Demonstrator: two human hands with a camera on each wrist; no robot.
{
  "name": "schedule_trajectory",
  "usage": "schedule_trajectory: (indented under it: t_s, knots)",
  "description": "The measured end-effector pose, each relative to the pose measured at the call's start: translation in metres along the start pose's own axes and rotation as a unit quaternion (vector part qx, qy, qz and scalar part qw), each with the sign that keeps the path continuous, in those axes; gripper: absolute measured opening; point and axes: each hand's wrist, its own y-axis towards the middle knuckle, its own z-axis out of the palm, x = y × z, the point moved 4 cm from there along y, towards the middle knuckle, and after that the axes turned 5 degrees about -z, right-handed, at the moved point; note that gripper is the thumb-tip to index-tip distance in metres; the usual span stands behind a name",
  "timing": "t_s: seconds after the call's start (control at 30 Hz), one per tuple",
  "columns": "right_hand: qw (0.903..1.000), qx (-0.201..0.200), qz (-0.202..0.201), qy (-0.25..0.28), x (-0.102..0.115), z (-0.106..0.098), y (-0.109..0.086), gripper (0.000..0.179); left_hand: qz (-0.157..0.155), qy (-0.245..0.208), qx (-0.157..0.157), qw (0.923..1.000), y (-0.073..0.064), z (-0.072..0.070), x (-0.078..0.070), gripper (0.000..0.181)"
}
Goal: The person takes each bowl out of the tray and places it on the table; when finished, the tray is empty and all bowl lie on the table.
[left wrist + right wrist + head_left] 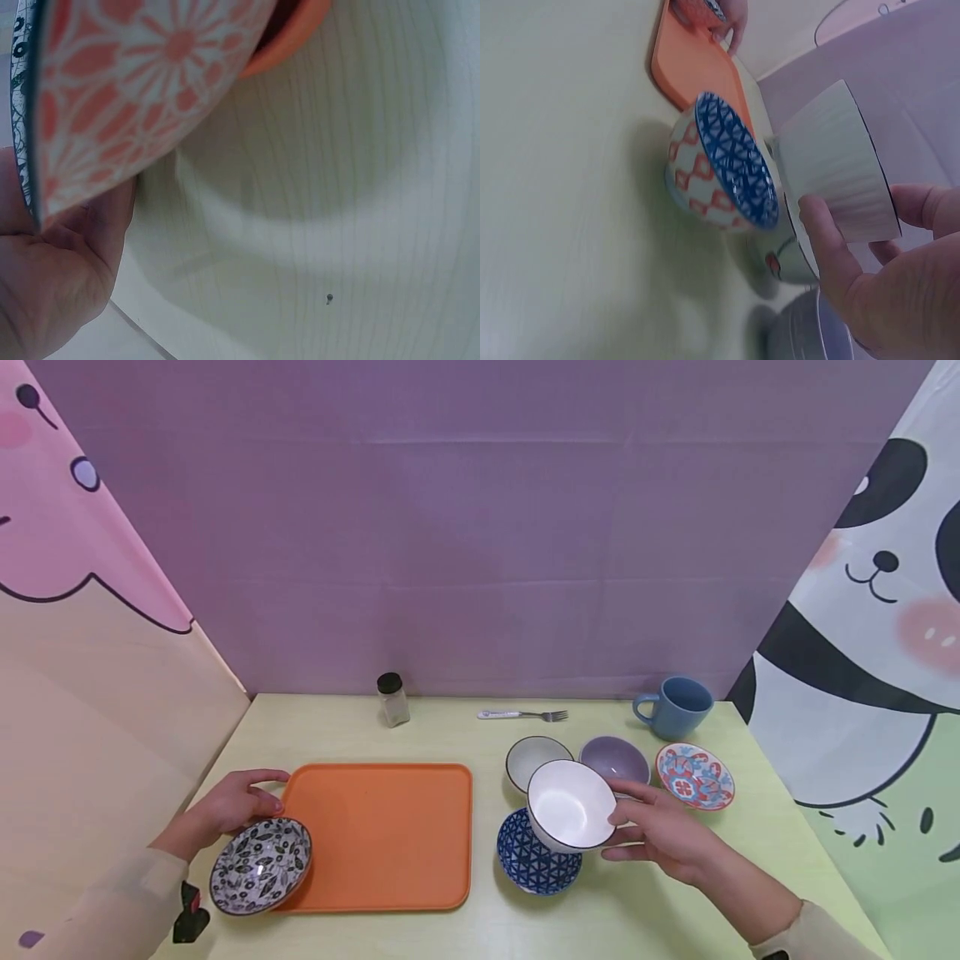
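At the tray's near-left corner, my left hand (236, 806) holds a bowl with a black-and-white floral inside (260, 866) by its far rim. This bowl tilts, and its red-and-white patterned outside (142, 90) fills the upper left of the left wrist view. My right hand (660, 835) grips a white bowl with a thin dark rim (572, 804) at its right side; its ribbed outside (832, 165) shows in the right wrist view. The white bowl is raised and tilted, overlapping a blue-patterned bowl (536, 864) on the table. An orange tray (390, 843) lies between the hands.
Behind the white bowl stand a grey-white bowl (528, 756) and a purple bowl (618, 760). A red-and-blue patterned dish (695, 777) and a blue mug (681, 707) are at the right. A fork (517, 715) and a black-lidded jar (393, 700) lie farther back.
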Motion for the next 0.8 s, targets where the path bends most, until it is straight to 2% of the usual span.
schedule_trajectory:
  t_s: [0.33,0.53,0.8]
  knots:
    - [0.9986,-0.042,0.023,-0.024,-0.006,-0.032,-0.016,0.076,0.007,-0.005,0.002,1.0000,-0.002,0.000,-0.001,0.056]
    - [0.9982,-0.043,0.029,-0.029,-0.012,-0.043,-0.021,0.077,0.014,-0.010,0.004,0.9998,-0.004,-0.001,-0.001,0.056]
    - [0.9987,-0.034,0.026,-0.026,-0.030,-0.058,-0.027,0.077,0.007,-0.007,-0.001,1.0000,-0.005,0.000,-0.002,0.056]
